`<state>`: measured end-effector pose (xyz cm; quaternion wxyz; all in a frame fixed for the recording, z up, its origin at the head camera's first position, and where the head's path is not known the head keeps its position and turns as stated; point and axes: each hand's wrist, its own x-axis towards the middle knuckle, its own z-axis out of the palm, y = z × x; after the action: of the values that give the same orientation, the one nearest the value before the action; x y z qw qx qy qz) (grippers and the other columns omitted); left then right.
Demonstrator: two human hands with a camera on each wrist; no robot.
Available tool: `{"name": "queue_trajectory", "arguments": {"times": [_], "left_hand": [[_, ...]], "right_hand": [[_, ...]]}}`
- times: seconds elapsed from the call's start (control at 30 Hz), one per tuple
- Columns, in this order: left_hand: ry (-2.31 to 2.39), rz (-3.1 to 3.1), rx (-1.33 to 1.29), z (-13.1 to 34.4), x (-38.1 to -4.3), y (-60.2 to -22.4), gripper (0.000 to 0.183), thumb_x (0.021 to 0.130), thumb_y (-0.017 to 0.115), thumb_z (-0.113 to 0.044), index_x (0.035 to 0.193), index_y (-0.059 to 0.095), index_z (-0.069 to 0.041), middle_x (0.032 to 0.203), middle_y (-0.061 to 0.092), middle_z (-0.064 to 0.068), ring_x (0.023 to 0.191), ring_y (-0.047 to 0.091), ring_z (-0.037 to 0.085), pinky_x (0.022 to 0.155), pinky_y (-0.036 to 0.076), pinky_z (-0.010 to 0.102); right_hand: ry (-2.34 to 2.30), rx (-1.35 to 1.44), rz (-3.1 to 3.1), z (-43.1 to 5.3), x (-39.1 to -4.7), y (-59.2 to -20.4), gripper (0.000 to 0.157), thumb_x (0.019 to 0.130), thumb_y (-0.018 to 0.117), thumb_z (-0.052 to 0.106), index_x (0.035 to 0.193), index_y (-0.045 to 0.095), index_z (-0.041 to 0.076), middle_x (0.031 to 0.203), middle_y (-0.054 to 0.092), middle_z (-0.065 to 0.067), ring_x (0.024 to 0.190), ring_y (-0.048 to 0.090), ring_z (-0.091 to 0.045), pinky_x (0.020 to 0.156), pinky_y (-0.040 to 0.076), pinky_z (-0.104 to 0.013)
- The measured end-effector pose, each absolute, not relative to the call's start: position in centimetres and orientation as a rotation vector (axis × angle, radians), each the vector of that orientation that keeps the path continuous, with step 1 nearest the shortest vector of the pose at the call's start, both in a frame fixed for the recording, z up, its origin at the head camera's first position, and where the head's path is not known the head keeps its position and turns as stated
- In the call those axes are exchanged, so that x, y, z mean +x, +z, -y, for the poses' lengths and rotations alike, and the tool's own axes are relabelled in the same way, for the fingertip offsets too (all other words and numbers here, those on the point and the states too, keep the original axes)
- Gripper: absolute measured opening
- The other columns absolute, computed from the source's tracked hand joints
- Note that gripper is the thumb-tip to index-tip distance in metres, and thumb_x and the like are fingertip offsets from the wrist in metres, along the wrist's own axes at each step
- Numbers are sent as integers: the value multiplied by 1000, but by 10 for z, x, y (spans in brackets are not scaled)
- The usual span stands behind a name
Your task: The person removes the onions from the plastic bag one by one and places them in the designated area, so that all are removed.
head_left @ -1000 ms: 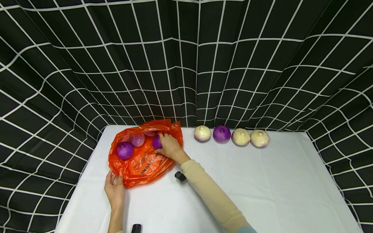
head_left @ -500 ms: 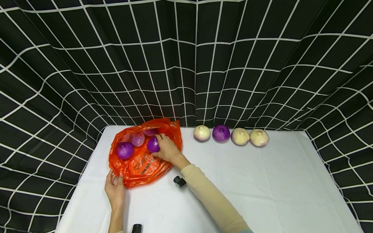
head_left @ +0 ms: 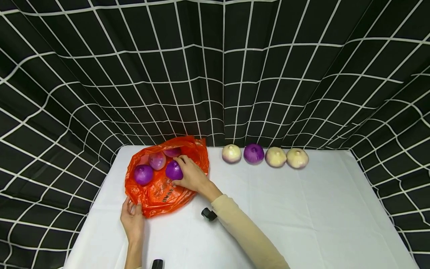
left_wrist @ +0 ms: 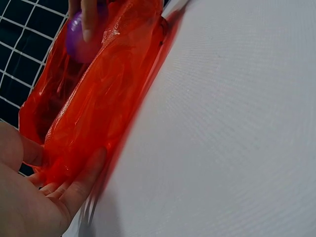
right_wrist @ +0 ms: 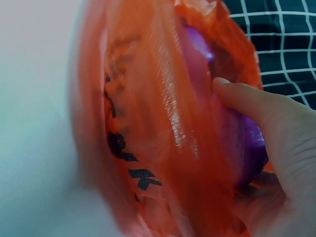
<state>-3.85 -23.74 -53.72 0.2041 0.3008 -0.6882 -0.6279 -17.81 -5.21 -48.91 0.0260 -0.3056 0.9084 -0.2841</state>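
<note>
An orange-red plastic bag (head_left: 158, 207) lies on its side at the left of the table, its mouth spread. Inside it sit a purple onion (head_left: 143, 174), a paler purple onion (head_left: 157, 161) and one more onion (head_left: 172, 152) partly hidden behind. My right hand (head_left: 192, 173) reaches over the bag and grips another purple onion (head_left: 174, 170). In the right wrist view, that onion (right_wrist: 252, 148) is between thumb and fingers, partly behind the plastic. My left hand (head_left: 133, 220) pinches the bag's near left corner; the left wrist view shows fingers of the left hand (left_wrist: 34, 197) around the plastic.
Right of the bag, a back-edge row holds a whitish onion (head_left: 231, 153), a purple onion (head_left: 254, 154) and two more whitish onions (head_left: 276, 157). A white cloth (head_left: 285, 213) covers the table. Black grid-patterned curtains (head_left: 201, 74) surround it on three sides.
My right hand has drawn the gripped purple onion a little left and nearer, so more of it shows. The left hand stays at the bag's corner.
</note>
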Motion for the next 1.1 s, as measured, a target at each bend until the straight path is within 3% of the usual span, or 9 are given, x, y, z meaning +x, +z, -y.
{"name": "queue_trajectory", "arguments": {"times": [0.3, 0.67, 0.9, 1.1], "left_hand": [[-1750, 1923, 855, 238, -40, -539, 53, 97, 47, 3, 149, 34, 3, 128, 48, 22, 78, 52, -7, 61, 46, 7], [-1756, 1931, 861, 238, -39, -538, 54, 97, 47, 1, 149, 33, 2, 131, 46, 26, 82, 51, -10, 65, 47, 6], [-1764, 1919, 858, 241, -35, -535, 54, 97, 49, 1, 149, 34, 2, 113, 51, 7, 80, 55, -7, 59, 47, 8], [-1755, 1917, 822, 240, -35, -537, 53, 96, 49, 1, 148, 35, 4, 112, 52, 7, 80, 55, -8, 59, 47, 8]], "right_hand": [[-1001, -956, -2821, 32, -171, -478, 84, 76, 84, 35, 145, 44, 8, 138, 45, -9, 125, 50, -24, 104, 45, -36], [-1271, -859, -2929, -15, -165, -463, 83, 76, 85, 35, 143, 45, 6, 140, 44, -14, 124, 52, -30, 104, 46, -42], [-1303, -786, -2990, -36, -153, -468, 83, 73, 88, 30, 140, 49, 3, 138, 47, -15, 123, 52, -31, 103, 45, -46], [-1347, -673, -2997, -56, -154, -473, 81, 73, 88, 29, 140, 49, 5, 138, 46, -12, 123, 52, -31, 104, 45, -47]]}}
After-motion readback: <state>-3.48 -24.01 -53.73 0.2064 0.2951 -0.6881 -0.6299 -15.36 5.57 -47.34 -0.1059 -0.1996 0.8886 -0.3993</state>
